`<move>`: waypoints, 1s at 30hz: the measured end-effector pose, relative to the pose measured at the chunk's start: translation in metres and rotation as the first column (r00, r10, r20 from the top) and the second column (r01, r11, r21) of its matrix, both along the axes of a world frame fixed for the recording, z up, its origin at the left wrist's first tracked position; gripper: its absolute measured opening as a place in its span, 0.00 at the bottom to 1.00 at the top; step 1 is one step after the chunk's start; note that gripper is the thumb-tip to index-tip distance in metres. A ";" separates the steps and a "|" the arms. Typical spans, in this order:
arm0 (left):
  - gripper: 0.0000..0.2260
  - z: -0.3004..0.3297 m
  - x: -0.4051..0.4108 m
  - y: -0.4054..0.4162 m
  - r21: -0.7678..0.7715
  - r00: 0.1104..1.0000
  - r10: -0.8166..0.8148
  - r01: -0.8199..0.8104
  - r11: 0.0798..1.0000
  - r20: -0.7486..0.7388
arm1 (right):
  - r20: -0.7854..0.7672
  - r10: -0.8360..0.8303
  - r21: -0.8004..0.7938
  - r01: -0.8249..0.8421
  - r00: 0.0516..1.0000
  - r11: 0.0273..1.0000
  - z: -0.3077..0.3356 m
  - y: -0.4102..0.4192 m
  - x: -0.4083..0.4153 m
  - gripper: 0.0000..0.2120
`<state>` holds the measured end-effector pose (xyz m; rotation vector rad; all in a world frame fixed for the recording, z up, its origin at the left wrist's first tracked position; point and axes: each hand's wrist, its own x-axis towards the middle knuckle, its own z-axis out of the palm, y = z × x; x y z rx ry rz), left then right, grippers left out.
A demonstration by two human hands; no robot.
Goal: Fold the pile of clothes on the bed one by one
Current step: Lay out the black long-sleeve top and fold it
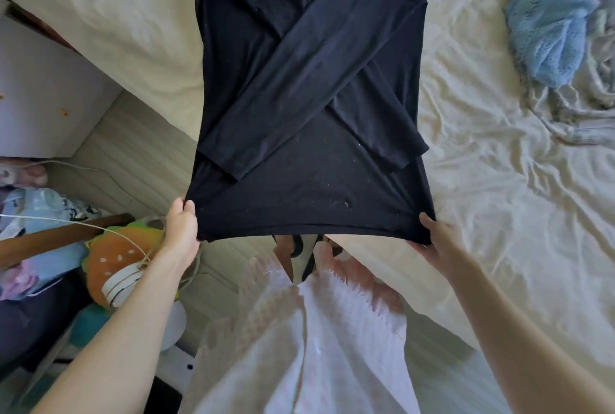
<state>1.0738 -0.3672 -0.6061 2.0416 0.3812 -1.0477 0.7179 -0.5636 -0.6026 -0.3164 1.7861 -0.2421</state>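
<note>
Pinching the hem corners of the long-sleeved black jersey top, left hand and right hand hold it taut; its length runs straight away across the cream bedsheet.

We see our left hand and right hand pinching the black shirt's hem corners over the bed.

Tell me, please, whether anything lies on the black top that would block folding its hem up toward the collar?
Nothing visible does: only the black top's own crossed sleeves lie on it; the blue knit sits apart.
</note>
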 end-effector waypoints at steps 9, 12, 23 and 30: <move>0.08 0.055 -0.037 0.023 -0.084 0.998 0.022 -0.027 0.996 -0.060 | 0.123 -0.035 0.032 0.031 0.992 0.999 0.037 0.003 -0.033 0.02; 0.12 0.075 -0.051 0.026 -0.051 0.997 0.049 -0.052 0.997 -0.058 | 0.132 -0.002 0.039 -0.003 0.991 0.999 0.055 0.008 -0.047 0.03; 0.17 0.134 -0.112 0.070 0.129 0.970 0.151 -0.128 0.983 -0.192 | 0.050 0.049 0.165 -0.056 0.998 0.985 0.118 0.041 -0.107 0.12; 0.18 0.158 -0.085 0.040 -0.002 0.904 0.347 -0.359 0.934 -0.250 | 0.132 -0.041 0.038 0.037 0.990 0.999 0.129 0.003 -0.081 0.12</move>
